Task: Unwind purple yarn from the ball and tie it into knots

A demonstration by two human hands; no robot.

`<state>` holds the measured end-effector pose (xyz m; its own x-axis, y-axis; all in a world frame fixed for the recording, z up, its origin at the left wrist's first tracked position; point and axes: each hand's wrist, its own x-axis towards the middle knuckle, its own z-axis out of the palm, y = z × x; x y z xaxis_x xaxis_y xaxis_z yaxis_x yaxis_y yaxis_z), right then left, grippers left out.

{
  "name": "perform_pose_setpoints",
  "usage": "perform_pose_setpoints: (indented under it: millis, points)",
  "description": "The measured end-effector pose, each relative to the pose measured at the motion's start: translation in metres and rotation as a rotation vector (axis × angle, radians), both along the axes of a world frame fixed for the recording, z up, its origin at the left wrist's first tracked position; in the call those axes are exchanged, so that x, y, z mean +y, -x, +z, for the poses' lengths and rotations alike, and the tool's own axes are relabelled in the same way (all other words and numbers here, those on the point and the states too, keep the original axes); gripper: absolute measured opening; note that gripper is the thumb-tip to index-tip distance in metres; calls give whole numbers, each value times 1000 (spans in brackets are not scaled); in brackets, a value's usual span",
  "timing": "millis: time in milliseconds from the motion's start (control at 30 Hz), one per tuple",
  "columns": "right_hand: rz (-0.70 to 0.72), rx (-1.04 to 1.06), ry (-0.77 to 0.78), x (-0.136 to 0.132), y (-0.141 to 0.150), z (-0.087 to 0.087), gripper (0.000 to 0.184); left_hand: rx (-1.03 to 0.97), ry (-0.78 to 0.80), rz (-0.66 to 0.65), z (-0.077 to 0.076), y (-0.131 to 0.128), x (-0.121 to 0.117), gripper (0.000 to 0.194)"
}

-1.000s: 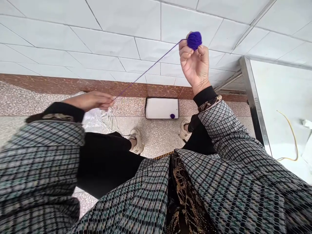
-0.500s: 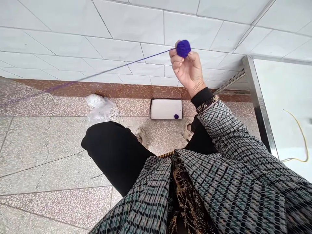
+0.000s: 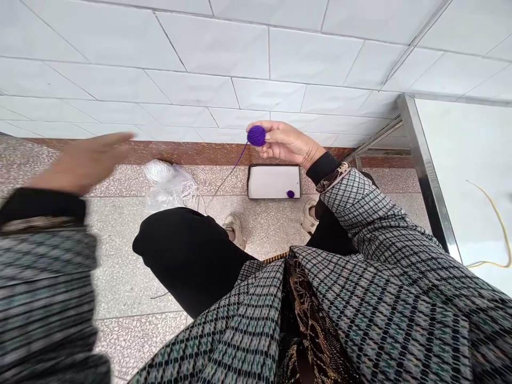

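Note:
A small ball of purple yarn (image 3: 256,136) is held between the thumb and fingers of my right hand (image 3: 286,143), in front of the wall's lower tiles. From it a loose purple strand (image 3: 237,162) slants down to the left and fades from sight over the floor. My left hand (image 3: 88,162) is at the far left, blurred by motion, its fingers stretched out and nothing visible in them. On the floor below the right hand lies a shallow white box (image 3: 272,181) with dark edges. A smaller purple yarn ball (image 3: 290,194) sits in its near right corner.
Left of the box, white yarn (image 3: 158,170) and a clear plastic bag (image 3: 170,188) lie on the speckled floor by the wall. A white table (image 3: 460,160) with a metal edge stands at the right, bearing a yellow cord (image 3: 494,208). My knee (image 3: 180,250) is below the bag.
My right hand has lowered and moved left with the yarn ball. The strand, earlier taut toward the left, now hangs slack. My left hand went out of view and is back, fingers extended.

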<state>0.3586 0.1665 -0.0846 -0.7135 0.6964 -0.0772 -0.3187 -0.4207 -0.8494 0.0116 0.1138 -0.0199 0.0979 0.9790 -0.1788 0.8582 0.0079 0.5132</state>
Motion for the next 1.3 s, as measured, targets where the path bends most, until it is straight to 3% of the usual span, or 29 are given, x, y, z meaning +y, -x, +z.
perform_pose_setpoints:
  millis: [167, 233, 300, 367, 467, 567, 633, 700, 767, 833, 933, 1000, 1067, 1133, 1167, 1233, 1300]
  points:
    - [-191, -63, 113, 0, 2, 6, 14, -577, 13, -80, -58, -129, 26, 40]
    - [-308, -101, 125, 2, 2, 8, 10, -627, -47, -40, -81, -166, 27, 33]
    - [-405, -207, 94, 5, 2, 7, 14, -503, -156, -80, -95, -181, 24, 27]
    - [-479, -400, 5, 7, 4, 4, 18, -320, -236, -235, -97, -178, 19, 23]
    - [-513, -739, -265, 6, 7, -3, 25, -162, -251, -401, -87, -163, 17, 25]
    - [-251, -919, -435, -3, 8, -6, 27, -175, -257, -358, -75, -147, 27, 23]
    - [-46, -822, -326, -9, 8, -2, 28, -233, -225, -300, -74, -138, 35, 19]
    - [-15, -587, -155, -10, 7, 5, 28, -304, -146, -214, -78, -134, 40, 18]
    - [-157, -355, -61, -6, 7, 10, 28, -379, -42, -149, -84, -137, 40, 18]
    - [-325, -252, -39, 0, 6, 10, 28, -432, 48, -214, -87, -146, 34, 19]
    - [-433, -454, -59, 6, 6, 0, 25, -435, 84, -448, -82, -156, 24, 20]
    - [-313, -688, -112, 3, 6, -7, 28, -417, 20, -478, -76, -154, 23, 22]
    - [-90, -779, -162, -2, 4, -10, 31, -405, -66, -394, -72, -146, 26, 21]
    - [70, -664, -147, -7, 3, -6, 31, -393, -105, -289, -73, -138, 32, 20]
    - [75, -559, -120, -7, 2, -3, 31, -391, -96, -250, -75, -136, 34, 20]
    - [-53, -343, -65, -5, 2, 1, 28, -407, -45, -232, -80, -138, 35, 20]
    - [-260, -267, -44, 0, 3, 2, 23, -443, 19, -322, -82, -144, 31, 21]
